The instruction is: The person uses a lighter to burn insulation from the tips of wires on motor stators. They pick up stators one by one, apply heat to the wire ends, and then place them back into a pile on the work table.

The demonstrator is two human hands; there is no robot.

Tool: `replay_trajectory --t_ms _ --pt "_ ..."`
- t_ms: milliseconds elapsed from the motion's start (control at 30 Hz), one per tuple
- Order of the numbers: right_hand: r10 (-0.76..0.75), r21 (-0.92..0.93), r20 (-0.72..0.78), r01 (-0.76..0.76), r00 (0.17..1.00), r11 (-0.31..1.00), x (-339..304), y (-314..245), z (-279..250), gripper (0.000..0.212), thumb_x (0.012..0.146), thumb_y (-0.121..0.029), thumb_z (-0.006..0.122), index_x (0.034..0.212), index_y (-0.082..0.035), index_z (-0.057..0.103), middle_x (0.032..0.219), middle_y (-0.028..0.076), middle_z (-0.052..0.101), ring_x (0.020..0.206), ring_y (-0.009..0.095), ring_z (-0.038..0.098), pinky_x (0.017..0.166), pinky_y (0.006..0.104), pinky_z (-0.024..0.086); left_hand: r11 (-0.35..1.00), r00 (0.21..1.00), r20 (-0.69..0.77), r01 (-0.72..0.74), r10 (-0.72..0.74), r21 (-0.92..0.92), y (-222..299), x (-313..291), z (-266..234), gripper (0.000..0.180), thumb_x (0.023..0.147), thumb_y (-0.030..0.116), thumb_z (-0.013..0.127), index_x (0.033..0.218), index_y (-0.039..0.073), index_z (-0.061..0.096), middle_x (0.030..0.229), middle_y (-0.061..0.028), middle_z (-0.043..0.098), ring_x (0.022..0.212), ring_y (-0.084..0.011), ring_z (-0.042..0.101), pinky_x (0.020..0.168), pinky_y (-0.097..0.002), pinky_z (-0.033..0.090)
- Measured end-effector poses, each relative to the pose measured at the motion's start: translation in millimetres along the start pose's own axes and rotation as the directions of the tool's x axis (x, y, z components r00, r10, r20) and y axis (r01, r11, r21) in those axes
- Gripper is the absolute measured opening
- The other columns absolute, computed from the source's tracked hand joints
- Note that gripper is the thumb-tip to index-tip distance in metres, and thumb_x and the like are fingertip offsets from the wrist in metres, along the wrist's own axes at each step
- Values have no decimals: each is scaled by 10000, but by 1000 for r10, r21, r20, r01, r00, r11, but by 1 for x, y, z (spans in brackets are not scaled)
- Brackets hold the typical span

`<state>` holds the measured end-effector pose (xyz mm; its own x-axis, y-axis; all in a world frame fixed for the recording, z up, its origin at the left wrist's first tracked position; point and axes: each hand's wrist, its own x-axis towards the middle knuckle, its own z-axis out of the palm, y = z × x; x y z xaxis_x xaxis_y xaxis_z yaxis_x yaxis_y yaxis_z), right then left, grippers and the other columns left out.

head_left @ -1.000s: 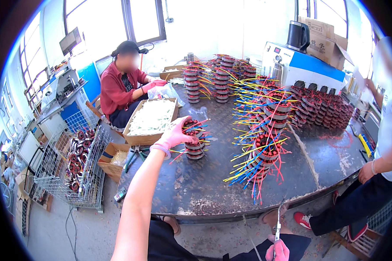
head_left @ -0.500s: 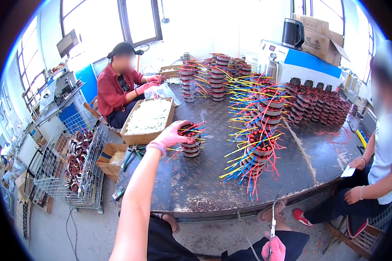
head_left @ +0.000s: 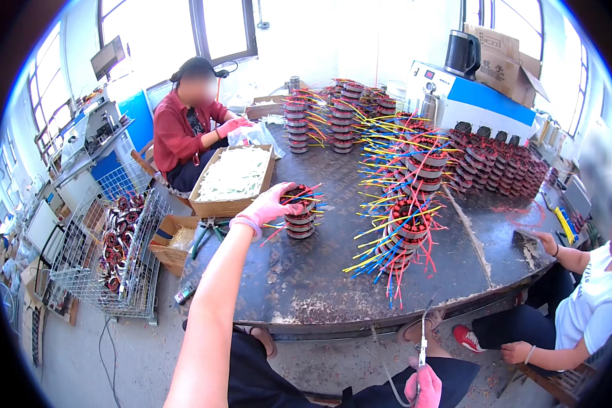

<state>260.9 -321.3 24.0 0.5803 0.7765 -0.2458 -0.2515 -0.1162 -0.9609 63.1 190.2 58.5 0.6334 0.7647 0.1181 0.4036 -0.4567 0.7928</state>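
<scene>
My left hand (head_left: 272,206), in a pink glove, is closed on the top motor stator of a short stack (head_left: 301,224) on the dark table. Red and blue wire ends stick out from that stack. Low in the view, my right hand (head_left: 423,387), also gloved in pink, grips a slim pen-like tool (head_left: 422,350) with a thin bent metal tip. A pale hose (head_left: 387,374) runs beside it. To the right of the short stack stand taller stacks of stators (head_left: 408,224) with yellow, blue and red wires fanning out.
A cardboard box of pale strips (head_left: 234,175) sits at the table's left, with pliers (head_left: 200,238) nearby. A wire cage (head_left: 109,279) holds more stators. Co-workers sit at far left (head_left: 183,132) and right (head_left: 591,292). A blue-and-white machine (head_left: 469,95) stands at the back.
The co-worker at right has moved one hand up onto the table edge; the white sheet no longer shows. My left hand stays on the stack, and my right hand keeps the tool low.
</scene>
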Motion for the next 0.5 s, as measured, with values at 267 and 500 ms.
replay_trajectory --t_ms 267,500 --pt "-60 19 30 59 998 998 -8 -6 0 405 1047 -348 481 705 -132 462 565 -54 388 480 50 314 455 239 209 975 992 -90 -73 94 208 19 -3 -11 793 809 458 749 1397 -6 489 1417 -191 485 1333 -296 470 1119 -366 367" --pt "-19 93 -12 20 1000 995 -7 1 -9 381 1045 -340 485 726 -132 480 577 -45 404 488 55 337 457 240 230 920 957 35 -287 288 267 172 -21 72 598 850 484 707 1232 30 628 1245 -164 620 1160 -295 605 998 -371 469"
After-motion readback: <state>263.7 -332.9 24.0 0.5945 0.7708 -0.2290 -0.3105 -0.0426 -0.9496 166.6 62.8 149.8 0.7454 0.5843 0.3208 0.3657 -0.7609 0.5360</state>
